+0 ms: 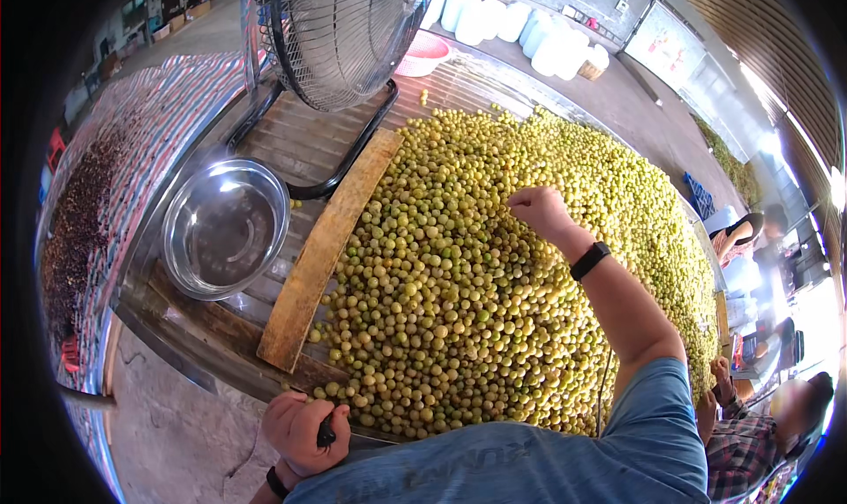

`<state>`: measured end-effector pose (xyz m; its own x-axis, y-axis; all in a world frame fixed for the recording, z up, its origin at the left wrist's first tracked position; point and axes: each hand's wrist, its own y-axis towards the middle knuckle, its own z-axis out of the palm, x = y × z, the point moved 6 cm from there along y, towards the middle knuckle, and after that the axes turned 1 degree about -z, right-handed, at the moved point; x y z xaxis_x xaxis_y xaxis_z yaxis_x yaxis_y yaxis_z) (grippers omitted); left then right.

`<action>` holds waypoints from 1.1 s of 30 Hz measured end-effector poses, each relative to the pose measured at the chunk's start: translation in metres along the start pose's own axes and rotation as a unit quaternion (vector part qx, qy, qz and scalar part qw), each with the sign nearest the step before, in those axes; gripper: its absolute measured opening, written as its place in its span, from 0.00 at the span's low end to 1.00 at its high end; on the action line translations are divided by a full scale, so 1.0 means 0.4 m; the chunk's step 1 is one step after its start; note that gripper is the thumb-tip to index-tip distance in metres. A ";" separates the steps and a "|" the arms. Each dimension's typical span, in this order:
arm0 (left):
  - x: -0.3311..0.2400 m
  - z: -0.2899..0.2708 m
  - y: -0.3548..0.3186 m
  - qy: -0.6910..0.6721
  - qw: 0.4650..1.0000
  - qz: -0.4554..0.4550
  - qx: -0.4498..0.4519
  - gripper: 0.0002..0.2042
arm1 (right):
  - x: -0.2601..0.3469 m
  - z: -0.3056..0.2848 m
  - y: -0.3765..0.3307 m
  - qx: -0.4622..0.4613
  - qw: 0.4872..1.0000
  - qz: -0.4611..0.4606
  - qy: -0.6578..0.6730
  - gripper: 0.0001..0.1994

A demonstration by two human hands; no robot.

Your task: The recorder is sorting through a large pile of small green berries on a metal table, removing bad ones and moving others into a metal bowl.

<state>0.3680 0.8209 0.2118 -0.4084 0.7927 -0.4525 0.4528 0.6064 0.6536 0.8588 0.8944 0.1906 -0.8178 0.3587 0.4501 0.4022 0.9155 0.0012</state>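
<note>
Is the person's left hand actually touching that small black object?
Touching: the head view shows the left hand curled around the small black object, part of which shows within its grip.

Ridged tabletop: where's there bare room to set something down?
Bare patches: between the fan, steel basin and wooden plank, though the fan's black base crosses there; also beside the pink basket. Crowded: right of the plank, with round yellow-green fruits heaped below the right hand.

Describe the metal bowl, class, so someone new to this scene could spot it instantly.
Find the heap of greenish fruit, then the wooden board along its left edge. Left of it, nearer than the fan, sits the metal bowl: shiny silver, unlike the pink basket farther off.
</note>
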 end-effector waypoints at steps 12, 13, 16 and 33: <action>-0.002 -0.004 -0.002 0.010 1.000 0.011 -0.004 0.08 | 0.036 0.076 0.032 -0.014 0.943 -0.200 -0.266 0.07; -0.002 -0.004 -0.001 0.009 1.000 0.012 -0.005 0.08 | 0.039 0.078 0.038 -0.007 0.938 -0.187 -0.290 0.08; -0.002 -0.003 0.003 0.005 1.000 0.014 -0.004 0.08 | 0.065 0.057 0.022 -0.039 0.959 -0.167 -0.227 0.05; 0.001 -0.013 -0.001 -0.006 1.000 0.027 -0.012 0.08 | 0.235 0.058 -0.017 0.070 0.983 0.032 0.169 0.08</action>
<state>0.3635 0.8206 0.2147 -0.3731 0.8256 -0.4232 0.4554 0.5604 0.6918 0.7696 0.9263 0.2122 -0.5993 0.3578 0.7162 0.3688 0.9174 -0.1497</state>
